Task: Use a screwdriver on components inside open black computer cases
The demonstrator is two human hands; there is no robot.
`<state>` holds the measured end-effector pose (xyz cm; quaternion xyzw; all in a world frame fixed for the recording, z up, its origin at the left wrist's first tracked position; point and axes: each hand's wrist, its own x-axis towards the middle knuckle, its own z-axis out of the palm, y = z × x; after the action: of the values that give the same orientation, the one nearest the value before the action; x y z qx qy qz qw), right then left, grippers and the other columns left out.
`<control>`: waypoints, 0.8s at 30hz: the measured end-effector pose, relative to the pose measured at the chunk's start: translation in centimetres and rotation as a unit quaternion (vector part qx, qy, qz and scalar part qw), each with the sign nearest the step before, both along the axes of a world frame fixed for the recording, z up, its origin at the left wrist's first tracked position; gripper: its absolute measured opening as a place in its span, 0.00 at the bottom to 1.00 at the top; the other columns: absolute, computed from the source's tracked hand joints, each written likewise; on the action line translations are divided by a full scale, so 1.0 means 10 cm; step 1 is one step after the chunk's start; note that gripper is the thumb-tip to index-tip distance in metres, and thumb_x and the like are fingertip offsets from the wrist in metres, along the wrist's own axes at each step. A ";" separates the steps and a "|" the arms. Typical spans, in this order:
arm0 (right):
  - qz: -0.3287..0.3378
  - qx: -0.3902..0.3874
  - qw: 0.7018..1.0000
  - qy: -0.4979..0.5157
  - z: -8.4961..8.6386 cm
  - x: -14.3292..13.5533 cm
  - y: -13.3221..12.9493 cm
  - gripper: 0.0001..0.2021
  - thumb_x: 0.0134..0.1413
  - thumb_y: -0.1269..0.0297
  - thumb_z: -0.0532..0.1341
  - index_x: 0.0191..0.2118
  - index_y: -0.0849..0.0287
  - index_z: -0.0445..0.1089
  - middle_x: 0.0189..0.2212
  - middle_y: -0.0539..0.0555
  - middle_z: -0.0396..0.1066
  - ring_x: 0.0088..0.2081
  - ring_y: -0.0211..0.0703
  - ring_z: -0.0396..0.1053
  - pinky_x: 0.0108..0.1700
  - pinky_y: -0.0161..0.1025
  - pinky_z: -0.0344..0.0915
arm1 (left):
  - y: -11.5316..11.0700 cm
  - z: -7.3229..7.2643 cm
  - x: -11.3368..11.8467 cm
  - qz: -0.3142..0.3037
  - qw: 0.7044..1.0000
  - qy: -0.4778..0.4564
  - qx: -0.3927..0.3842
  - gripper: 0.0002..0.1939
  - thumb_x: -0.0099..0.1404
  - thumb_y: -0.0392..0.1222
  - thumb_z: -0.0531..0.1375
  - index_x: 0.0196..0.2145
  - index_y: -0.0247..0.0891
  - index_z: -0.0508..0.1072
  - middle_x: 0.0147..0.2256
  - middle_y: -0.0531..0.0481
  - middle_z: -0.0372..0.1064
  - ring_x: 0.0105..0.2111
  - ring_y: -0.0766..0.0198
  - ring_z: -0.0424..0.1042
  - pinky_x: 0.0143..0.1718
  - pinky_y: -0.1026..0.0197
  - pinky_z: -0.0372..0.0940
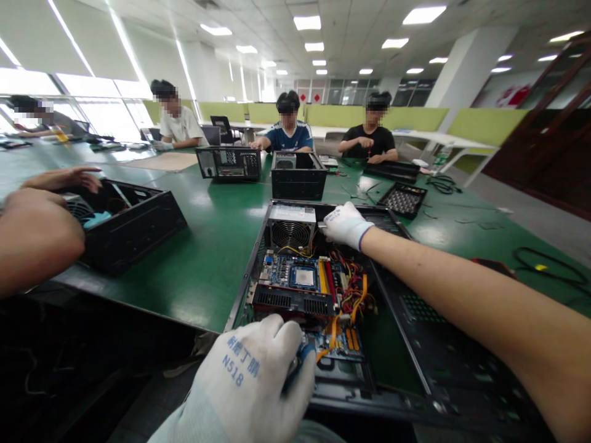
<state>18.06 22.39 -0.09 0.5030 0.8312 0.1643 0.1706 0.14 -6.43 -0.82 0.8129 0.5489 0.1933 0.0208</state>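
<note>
An opened black computer case point(415, 360) lies on its side in front of me. Inside are a power supply point(292, 232) with a round fan grille, a blue motherboard point(277, 271) with a square processor point(305, 277), a black graphics card point(281, 299) and tangled coloured cables point(353, 286). My left hand point(252, 378), in a white glove, curls over the case's near left corner. Its fingertips are mostly hidden. My right hand point(344, 225), gloved too, is closed at the far end of the case, right of the power supply; what its fingers grip is hidden.
Another case point(138, 224) stands left, a person's hand point(76, 178) over it. Two cases point(298, 175) point(228, 163) stand across the green table point(203, 246). A black perforated panel point(403, 200) and cables point(549, 264) lie right. Several people sit around the table.
</note>
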 end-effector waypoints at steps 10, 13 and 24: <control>0.010 0.004 0.999 0.042 0.08 0.17 -0.05 0.22 0.63 0.47 0.58 0.48 0.60 0.78 0.48 0.67 0.80 0.52 0.62 0.76 0.49 0.50 0.64 | -0.02 0.03 0.02 0.010 1.000 -0.006 -0.019 0.08 0.72 0.44 0.55 0.33 0.45 0.66 0.31 0.53 0.70 0.29 0.57 0.74 0.29 0.55 0.62; 0.027 0.017 0.998 0.057 0.18 0.33 -0.17 0.26 0.66 0.44 0.53 0.49 0.60 0.77 0.47 0.68 0.80 0.51 0.63 0.76 0.48 0.49 0.65 | -0.02 0.03 0.02 0.011 1.000 -0.013 -0.015 0.07 0.71 0.44 0.55 0.33 0.45 0.66 0.30 0.53 0.69 0.28 0.58 0.73 0.29 0.55 0.61; 0.075 -0.006 0.932 0.355 0.17 1.24 -0.63 0.27 0.62 0.40 0.58 0.51 0.57 0.78 0.51 0.59 0.79 0.53 0.58 0.74 0.56 0.49 0.70 | 0.01 0.11 -0.02 -0.015 0.998 -0.060 -0.027 0.07 0.73 0.42 0.53 0.44 0.44 0.71 0.36 0.49 0.72 0.34 0.59 0.75 0.35 0.57 0.70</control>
<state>30.46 16.09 1.56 0.4634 0.8740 -0.0176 -0.1452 -0.05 -6.35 0.27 0.8075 0.5390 0.2264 0.0780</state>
